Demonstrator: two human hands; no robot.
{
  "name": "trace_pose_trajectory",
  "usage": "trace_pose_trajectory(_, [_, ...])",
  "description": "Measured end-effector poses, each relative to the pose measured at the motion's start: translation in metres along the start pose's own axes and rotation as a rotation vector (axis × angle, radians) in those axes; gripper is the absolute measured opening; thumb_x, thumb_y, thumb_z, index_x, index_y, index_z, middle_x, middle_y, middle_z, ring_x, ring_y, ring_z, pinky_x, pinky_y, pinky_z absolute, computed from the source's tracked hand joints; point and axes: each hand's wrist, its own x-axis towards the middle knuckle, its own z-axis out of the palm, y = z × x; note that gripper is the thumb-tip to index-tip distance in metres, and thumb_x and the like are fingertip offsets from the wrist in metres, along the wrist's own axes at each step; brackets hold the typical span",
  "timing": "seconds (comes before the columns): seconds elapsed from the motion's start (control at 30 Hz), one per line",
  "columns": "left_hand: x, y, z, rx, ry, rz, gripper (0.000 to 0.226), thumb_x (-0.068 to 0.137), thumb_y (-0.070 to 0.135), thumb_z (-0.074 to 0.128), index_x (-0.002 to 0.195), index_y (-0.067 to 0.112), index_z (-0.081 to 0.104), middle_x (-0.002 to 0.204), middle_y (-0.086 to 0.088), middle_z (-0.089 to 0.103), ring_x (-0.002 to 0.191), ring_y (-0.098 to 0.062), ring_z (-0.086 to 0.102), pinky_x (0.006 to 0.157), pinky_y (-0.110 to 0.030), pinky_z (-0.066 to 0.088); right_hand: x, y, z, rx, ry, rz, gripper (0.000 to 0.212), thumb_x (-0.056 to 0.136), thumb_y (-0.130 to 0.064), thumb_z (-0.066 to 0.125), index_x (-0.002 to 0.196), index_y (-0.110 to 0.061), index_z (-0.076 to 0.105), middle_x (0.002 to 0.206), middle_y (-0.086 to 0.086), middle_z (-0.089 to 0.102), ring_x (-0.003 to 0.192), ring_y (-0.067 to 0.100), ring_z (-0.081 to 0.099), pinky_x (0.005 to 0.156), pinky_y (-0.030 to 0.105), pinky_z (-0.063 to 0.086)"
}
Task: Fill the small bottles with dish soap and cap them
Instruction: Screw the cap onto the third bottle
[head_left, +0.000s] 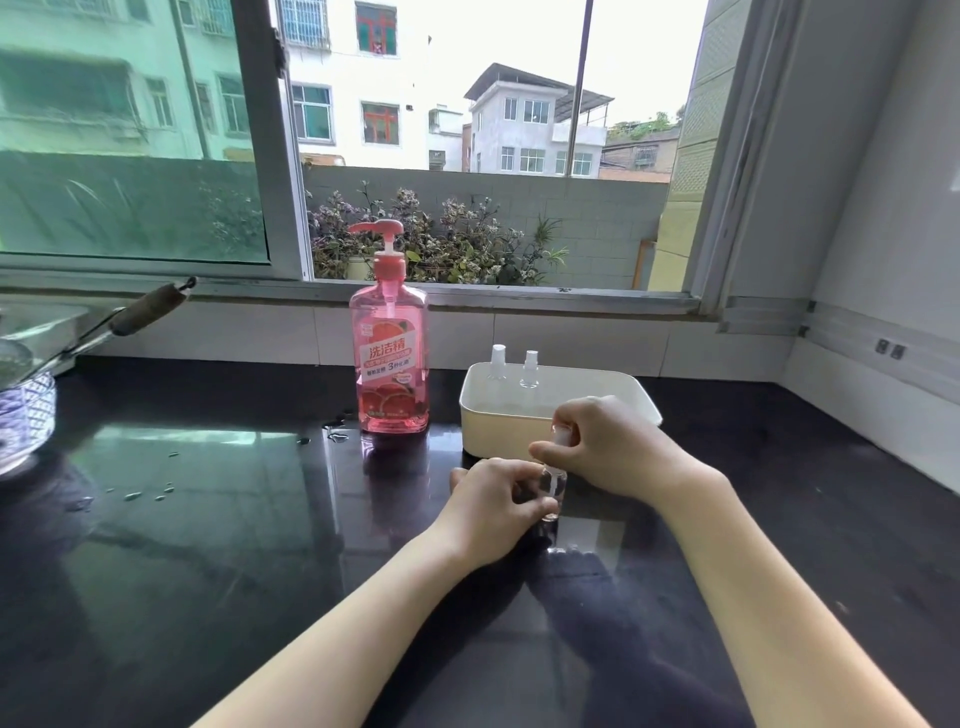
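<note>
Both forearms come in from the bottom edge, bare, and converge right of centre over the dark counter (208, 519).

Left hand (498, 499): low, wrist near the surface, back of the hand up. Its fingers are curled round the body of a small clear bottle (551, 491), which stands upright with its base on the counter, just in front of the cream tub (483, 421).

Right hand (602, 441): higher, wrist cocked, reaching in from the right. Fingers and thumb are bunched in a pinch on the spray top (560, 432) at the bottle's neck. I can't tell whether the top is seated or loose; the fingers cover the joint. I also can't judge any fill level in the bottle.

The tub holds two more small bottles (497, 364), upright against its far wall, tops on.

The pink dish soap pump bottle (390, 364) stands left of the tub, near it but not touching, spout pointing left.

There are water drops (337, 434) on the counter by the soap bottle's base.
</note>
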Motion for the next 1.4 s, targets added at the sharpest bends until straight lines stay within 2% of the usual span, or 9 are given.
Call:
trace_pose_trajectory(0.2, [0.001,-0.002,0.000,-0.005,-0.007,0.024,0.023,0.080,0.029,0.066,0.060,0.026,0.054,0.054,0.014,0.052,0.073,-0.015,0.055,0.090,-0.048,0.043,-0.004,0.005,-0.012,0.226,-0.089,-0.018,0.022,0.077,-0.029,0.066,0.099,-0.031,0.065,0.088,-0.012,0.063,0.061,-0.003,0.056,0.060,0.010,0.045])
trace_pose_trajectory(0.3, [0.001,-0.003,0.001,-0.023,-0.005,0.034,0.014,0.080,0.030,0.066,0.072,0.019,0.062,0.054,0.014,0.052,0.065,-0.004,0.048,0.089,-0.048,0.043,-0.003,0.005,-0.012,0.175,-0.094,-0.032,0.004,0.077,-0.029,0.065,0.081,-0.030,0.065,0.073,-0.012,0.059,0.059,-0.001,0.054,0.054,0.008,0.042])
trace_pose_trajectory(0.43, [0.001,-0.004,0.001,-0.014,0.006,0.028,0.015,0.080,0.031,0.066,0.070,0.021,0.061,0.055,0.012,0.052,0.065,-0.005,0.047,0.089,-0.046,0.043,0.001,0.004,0.000,-0.005,-0.057,0.060,0.038,0.076,-0.053,0.062,0.064,-0.019,0.047,0.067,-0.004,0.055,0.062,0.016,0.049,0.056,0.029,0.040])
trace_pose_trajectory(0.6, [0.001,-0.006,0.002,-0.030,0.007,0.043,0.012,0.079,0.030,0.067,0.072,0.022,0.062,0.057,0.013,0.054,0.065,-0.001,0.049,0.089,-0.048,0.043,-0.002,0.010,-0.012,0.170,-0.136,0.055,0.028,0.071,-0.044,0.069,0.094,-0.030,0.062,0.072,-0.010,0.059,0.063,0.005,0.054,0.060,0.020,0.044])
trace_pose_trajectory(0.73, [0.003,-0.006,0.003,-0.027,0.009,0.049,0.015,0.080,0.030,0.066,0.076,0.016,0.064,0.060,0.010,0.054,0.066,-0.005,0.047,0.089,-0.050,0.043,-0.001,0.009,-0.010,0.149,-0.112,0.030,0.012,0.074,-0.034,0.064,0.079,-0.023,0.063,0.065,-0.009,0.057,0.058,0.004,0.049,0.051,0.010,0.039])
trace_pose_trajectory(0.87, [0.003,-0.007,0.003,-0.022,0.010,0.038,0.014,0.079,0.030,0.067,0.071,0.020,0.062,0.058,0.011,0.053,0.069,-0.007,0.049,0.089,-0.050,0.043,0.000,0.006,-0.005,0.044,-0.085,0.036,0.032,0.075,-0.046,0.065,0.068,-0.018,0.053,0.066,-0.008,0.053,0.060,0.008,0.046,0.052,0.024,0.036])
trace_pose_trajectory(1.03, [0.003,-0.008,0.003,-0.031,0.015,0.031,0.014,0.078,0.030,0.068,0.072,0.020,0.062,0.060,0.013,0.056,0.073,-0.011,0.055,0.090,-0.051,0.043,-0.004,0.008,-0.012,0.163,-0.205,0.010,0.023,0.075,-0.041,0.067,0.079,-0.019,0.062,0.060,-0.009,0.053,0.054,0.003,0.047,0.050,0.015,0.037])
trace_pose_trajectory(1.13, [0.002,-0.008,0.004,-0.044,0.023,0.029,0.012,0.077,0.030,0.069,0.073,0.020,0.064,0.065,0.010,0.061,0.075,-0.013,0.058,0.089,-0.052,0.043,-0.004,0.006,-0.010,0.154,-0.215,0.021,0.024,0.078,-0.036,0.064,0.074,-0.013,0.059,0.059,-0.006,0.055,0.056,0.009,0.050,0.055,0.025,0.041])
trace_pose_trajectory(1.4, [0.004,-0.008,0.010,-0.049,0.070,0.001,0.020,0.073,0.033,0.072,0.078,0.014,0.067,0.076,-0.003,0.073,0.081,-0.019,0.066,0.090,-0.047,0.045,-0.001,0.008,0.002,-0.027,-0.052,0.071,0.043,0.072,-0.054,0.063,0.057,-0.018,0.044,0.065,-0.006,0.053,0.063,0.018,0.051,0.055,0.031,0.041])
